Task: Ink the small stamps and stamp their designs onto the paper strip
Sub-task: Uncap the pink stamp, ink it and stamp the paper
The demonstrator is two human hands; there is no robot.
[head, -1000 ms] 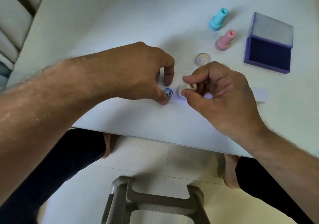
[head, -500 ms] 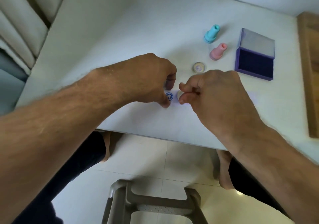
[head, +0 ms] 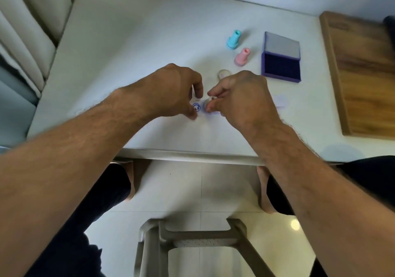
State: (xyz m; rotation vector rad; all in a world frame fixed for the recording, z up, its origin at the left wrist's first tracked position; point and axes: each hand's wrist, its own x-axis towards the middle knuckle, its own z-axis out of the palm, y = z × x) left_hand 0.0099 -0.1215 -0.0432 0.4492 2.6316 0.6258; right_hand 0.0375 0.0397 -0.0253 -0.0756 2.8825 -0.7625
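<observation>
Pinching small stamp [head: 208,102] w/ right hand [head: 241,97], left hand [head: 171,90] fingertips holding paper strip [head: 280,101] down.

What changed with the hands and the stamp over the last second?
The right hand lowered the small pale stamp it pinches onto the paper strip, beside the blue print. The left hand stayed holding the strip down. The blue stamp, pink stamp and ink pad stayed put.

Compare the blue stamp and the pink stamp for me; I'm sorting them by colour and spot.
The blue stamp is light blue and stands farther back; the pink stamp is pink and stands nearer the person, closer to the open ink pad. Both stand upright on the white table, untouched, with the same flared shape.
</observation>
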